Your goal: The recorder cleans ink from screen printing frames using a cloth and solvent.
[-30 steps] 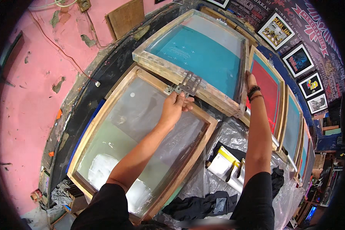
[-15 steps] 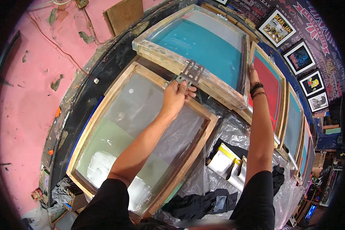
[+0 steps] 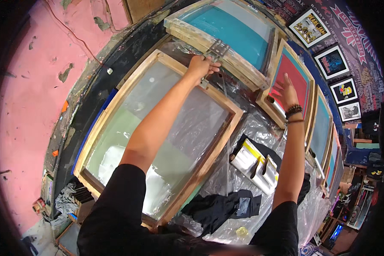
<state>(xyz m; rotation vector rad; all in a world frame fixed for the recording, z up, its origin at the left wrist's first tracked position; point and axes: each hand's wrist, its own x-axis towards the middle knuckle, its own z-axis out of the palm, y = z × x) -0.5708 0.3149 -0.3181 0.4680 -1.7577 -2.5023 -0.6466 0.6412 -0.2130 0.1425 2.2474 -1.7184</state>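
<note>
My left hand (image 3: 202, 68) is closed at a metal hinge clamp (image 3: 218, 49), between two wooden-framed printing screens; its fingers partly hide the metal. On the near side lies a screen (image 3: 170, 106) with grey and pale green mesh and white ink smeared toward its lower end. Beyond the clamp, another frame with turquoise mesh (image 3: 230, 32) stands tilted. My right hand (image 3: 288, 91), fingers spread and a dark beaded bracelet at the wrist, reaches over a screen with red mesh (image 3: 298, 76). It holds nothing, and whether it touches the frame I cannot tell.
More framed screens (image 3: 323, 130) stand in a row at the right. On the plastic-covered table (image 3: 217, 209) lie black cloths (image 3: 219, 209) and a white, yellow-edged holder (image 3: 254, 166). Framed pictures (image 3: 337, 64) hang at the far right; the pink floor (image 3: 34, 128) is at the left.
My right hand has left the turquoise screen's edge, moving nearer and opening over the red screen. That turquoise screen appears farther off. My left hand stays at the clamp.
</note>
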